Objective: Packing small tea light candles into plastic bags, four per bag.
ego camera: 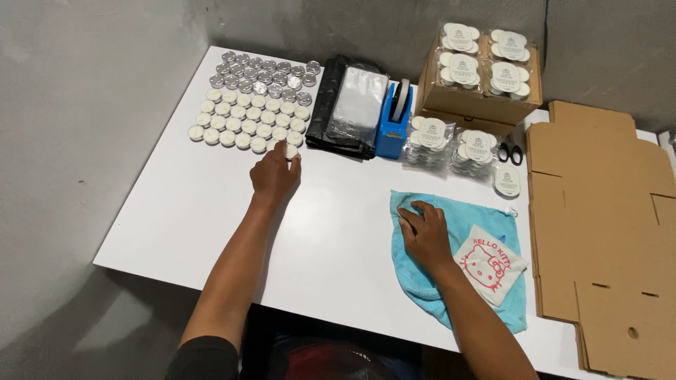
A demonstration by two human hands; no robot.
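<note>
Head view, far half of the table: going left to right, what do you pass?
Rows of tealight candles → black plastic bags → blue tape dispenser → bagged candle packs → black scissors → flattened cardboard boxes.

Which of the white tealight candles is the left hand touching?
The left hand touches the tealight candle at the near right corner of the grid, just below the last full row; the other white tealights lie untouched.

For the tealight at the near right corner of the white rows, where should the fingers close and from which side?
Grip the tealight across its round rim, coming from above on the near, open side. It is a low flat disc with other candles packed behind and to its left, so only the near and right edges are free. The left hand already touches it there.
</note>
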